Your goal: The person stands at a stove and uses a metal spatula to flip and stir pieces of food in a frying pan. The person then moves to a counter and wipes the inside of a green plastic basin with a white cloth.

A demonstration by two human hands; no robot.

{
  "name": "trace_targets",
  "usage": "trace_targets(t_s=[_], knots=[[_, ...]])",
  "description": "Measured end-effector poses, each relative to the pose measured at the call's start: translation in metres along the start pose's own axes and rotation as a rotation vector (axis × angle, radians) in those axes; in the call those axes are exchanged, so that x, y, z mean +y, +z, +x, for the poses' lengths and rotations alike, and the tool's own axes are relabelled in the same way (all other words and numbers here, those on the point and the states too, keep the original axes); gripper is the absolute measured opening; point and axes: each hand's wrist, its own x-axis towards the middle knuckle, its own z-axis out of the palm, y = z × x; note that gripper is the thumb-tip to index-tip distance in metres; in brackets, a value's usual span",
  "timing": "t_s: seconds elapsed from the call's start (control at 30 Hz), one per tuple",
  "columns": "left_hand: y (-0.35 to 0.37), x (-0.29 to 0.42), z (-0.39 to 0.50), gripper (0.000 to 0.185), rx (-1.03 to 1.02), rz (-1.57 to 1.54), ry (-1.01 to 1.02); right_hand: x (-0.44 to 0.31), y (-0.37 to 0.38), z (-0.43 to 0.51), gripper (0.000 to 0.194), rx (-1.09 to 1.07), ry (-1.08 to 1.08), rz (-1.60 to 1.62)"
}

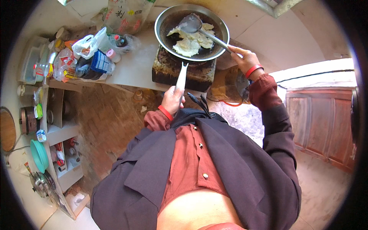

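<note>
A frying pan [222, 43] with a pale metal rim rests over a stained, rusty gas stove [184, 72]. My left hand [173, 100] grips the pan's long light handle [181, 77]. In my right hand [246, 59] is the grey handle of a cooking ladle [191, 23], which slants across the pan's right rim. The ladle's bowl sits on or just over the food, with its hollow partly in view. Ragged whitish-yellow pieces of food, perhaps egg [187, 47], lie on the dark pan bottom. The flame is hidden under the pan.
Left of the stove, the counter [129, 72] holds a white plastic bag [90, 43], a red-capped bottle [120, 40] and a blue packet [100, 61]. A printed plastic bag [126, 17] stands behind. Shelves [63, 132] with a turquoise basin [39, 156] run along the left. A wooden door [319, 120] is at right.
</note>
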Motion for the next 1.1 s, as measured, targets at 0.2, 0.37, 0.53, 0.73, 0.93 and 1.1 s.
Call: trace_targets(t_s=[0.2, 0.37, 0.53, 0.73, 0.93, 1.1], knots=[[0.000, 0.001, -0.002, 0.037, -0.003, -0.016, -0.011, -0.008, 0.007, 0.002, 0.028, -0.081, 0.063, 0.162], [0.001, 0.003, -0.004, 0.037, 0.003, -0.016, -0.021, -0.014, 0.018, -0.010, 0.028, -0.231, 0.103, 0.079], [0.003, 0.002, -0.001, 0.038, 0.003, -0.022, -0.018, -0.010, 0.038, -0.005, 0.029, -0.201, 0.049, 0.064], [0.004, 0.000, 0.002, 0.041, 0.008, -0.003, 0.011, -0.012, 0.048, -0.011, 0.030, -0.230, 0.308, 0.382], [0.002, -0.004, 0.005, 0.037, 0.013, -0.001, 0.016, -0.010, 0.042, -0.013, 0.029, 0.089, -0.046, 0.115], [0.003, -0.003, 0.005, 0.037, 0.007, -0.014, -0.004, -0.019, 0.034, -0.016, 0.030, 0.129, -0.122, -0.283]])
